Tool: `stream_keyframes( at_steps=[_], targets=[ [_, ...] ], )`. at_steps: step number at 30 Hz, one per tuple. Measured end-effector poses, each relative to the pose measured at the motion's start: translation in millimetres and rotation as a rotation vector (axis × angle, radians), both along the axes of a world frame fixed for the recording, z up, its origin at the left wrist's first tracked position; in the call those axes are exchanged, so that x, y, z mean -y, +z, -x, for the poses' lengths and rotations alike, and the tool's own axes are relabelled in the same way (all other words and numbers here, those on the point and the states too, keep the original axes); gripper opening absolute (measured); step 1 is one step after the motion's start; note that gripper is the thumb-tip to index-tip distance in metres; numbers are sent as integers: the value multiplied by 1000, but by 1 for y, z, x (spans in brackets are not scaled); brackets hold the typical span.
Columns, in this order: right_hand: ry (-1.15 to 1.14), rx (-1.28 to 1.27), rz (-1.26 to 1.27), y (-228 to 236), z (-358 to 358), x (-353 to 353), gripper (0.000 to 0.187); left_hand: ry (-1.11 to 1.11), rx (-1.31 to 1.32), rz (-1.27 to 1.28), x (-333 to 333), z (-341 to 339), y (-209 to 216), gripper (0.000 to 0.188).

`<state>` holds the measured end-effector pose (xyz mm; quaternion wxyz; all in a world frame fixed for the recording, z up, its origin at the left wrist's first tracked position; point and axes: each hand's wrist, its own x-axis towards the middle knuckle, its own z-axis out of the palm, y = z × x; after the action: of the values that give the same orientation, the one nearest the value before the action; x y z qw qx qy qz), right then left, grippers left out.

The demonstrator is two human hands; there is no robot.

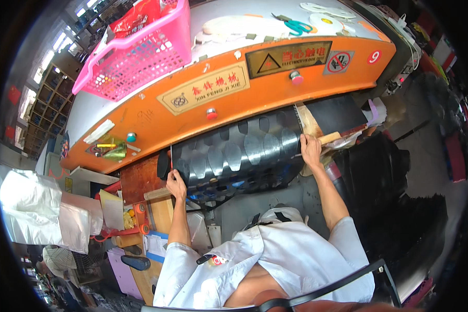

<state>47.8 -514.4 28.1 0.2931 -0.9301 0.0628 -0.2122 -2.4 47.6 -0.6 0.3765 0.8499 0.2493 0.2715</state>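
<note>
A black sheet (223,156) with rows of sole-shaped cut-outs stretches between my two hands and hangs over the near edge of the machine bed. My left hand (177,184) is closed at the sheet's left edge, beside a thin red strip (171,156). A dark rounded piece (163,164) lies just left of it. My right hand (311,150) closes round the sheet's right edge, its fingers curled over the top. Directly beside those fingers is a pale wooden block or handle (329,138). The fingertips of both hands are partly hidden.
An orange machine beam (275,78) with red and green buttons spans the far side. On its top are a pink basket (135,57) and teal-handled scissors (298,27). Black sheets (379,171) are heaped at right; white plastic bags (36,205) and a clipboard (155,245) are at left.
</note>
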Motion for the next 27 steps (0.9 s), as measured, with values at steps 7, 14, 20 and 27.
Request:
stream_keyframes(
  at_steps=[7, 14, 20, 27],
  targets=[
    [-22, 37, -27, -22, 49, 2, 31, -35, -1, 46, 7, 53, -16, 44],
    [-131, 30, -2, 23, 71, -26, 38, 57, 34, -373, 58, 109, 24, 45],
    [420, 35, 137, 33, 10, -167, 66, -485, 75, -226, 172, 22, 47, 64],
    [507, -185, -71, 28, 17, -174, 68, -551, -201, -225, 234, 11, 36, 67]
  ],
)
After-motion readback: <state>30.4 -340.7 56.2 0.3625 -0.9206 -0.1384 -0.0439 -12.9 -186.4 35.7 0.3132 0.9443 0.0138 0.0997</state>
